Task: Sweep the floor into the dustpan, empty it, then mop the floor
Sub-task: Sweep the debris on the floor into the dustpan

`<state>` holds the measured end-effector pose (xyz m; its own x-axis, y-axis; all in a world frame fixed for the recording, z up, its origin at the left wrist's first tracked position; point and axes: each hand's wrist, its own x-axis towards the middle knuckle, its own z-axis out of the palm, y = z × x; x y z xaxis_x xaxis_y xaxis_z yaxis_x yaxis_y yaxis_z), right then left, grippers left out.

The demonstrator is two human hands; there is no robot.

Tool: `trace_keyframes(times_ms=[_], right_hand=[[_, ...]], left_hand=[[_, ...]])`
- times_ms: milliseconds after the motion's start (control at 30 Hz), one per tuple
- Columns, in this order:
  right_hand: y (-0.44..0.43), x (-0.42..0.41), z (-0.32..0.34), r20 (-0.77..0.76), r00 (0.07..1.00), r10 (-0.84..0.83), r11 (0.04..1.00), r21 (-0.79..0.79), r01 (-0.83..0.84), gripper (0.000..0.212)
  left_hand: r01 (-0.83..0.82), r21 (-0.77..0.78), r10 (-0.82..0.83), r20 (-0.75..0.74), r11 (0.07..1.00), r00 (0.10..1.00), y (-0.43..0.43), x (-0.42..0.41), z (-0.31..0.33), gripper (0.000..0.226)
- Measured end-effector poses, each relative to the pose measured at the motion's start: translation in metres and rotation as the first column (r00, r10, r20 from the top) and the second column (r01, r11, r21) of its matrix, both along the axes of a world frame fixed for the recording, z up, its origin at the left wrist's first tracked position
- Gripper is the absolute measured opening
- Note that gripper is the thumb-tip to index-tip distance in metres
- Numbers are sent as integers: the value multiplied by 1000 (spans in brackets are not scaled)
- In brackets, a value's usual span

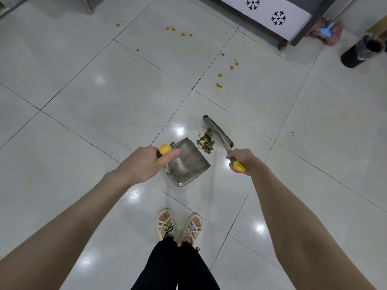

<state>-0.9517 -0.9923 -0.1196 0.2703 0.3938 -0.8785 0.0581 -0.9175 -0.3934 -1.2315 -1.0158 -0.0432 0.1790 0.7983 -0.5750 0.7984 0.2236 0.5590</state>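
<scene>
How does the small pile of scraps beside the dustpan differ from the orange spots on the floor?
The pile of scraps is one heap of green, red and pale bits; the orange spots are single-coloured and scattered in several groups. The pile lies between the dustpan and the broom; the spots lie farther off. Both are on the tiled floor, neither in the dustpan.

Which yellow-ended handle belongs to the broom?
The one the right hand grips; its shaft ends in the broom head beside the scraps. The left hand holds the dustpan handle.
</scene>
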Motion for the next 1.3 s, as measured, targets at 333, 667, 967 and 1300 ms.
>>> trace_keyframes(times_ms=[333, 667, 967, 1300], right_hand=[[-49, -37, 15, -44, 988, 147, 984, -99, -151, 8], [-76, -22, 63, -46, 998, 49, 997, -60, -52, 7], [-67, -20, 55, -15, 1000, 23, 1000, 2, -23, 16], [-84, -59, 20, -110, 991, 81, 988, -123, -95, 12]], left_hand=[[-16, 45, 19, -67, 999, 998, -14, -2, -10, 69], [-33, 85, 38, -56, 996, 998, -29, -6, -4, 68], [-29, 112, 38, -76, 993, 996, -47, -25, -1, 67], [-56, 105, 66, -92, 993, 994, -48, -26, -2, 66]])
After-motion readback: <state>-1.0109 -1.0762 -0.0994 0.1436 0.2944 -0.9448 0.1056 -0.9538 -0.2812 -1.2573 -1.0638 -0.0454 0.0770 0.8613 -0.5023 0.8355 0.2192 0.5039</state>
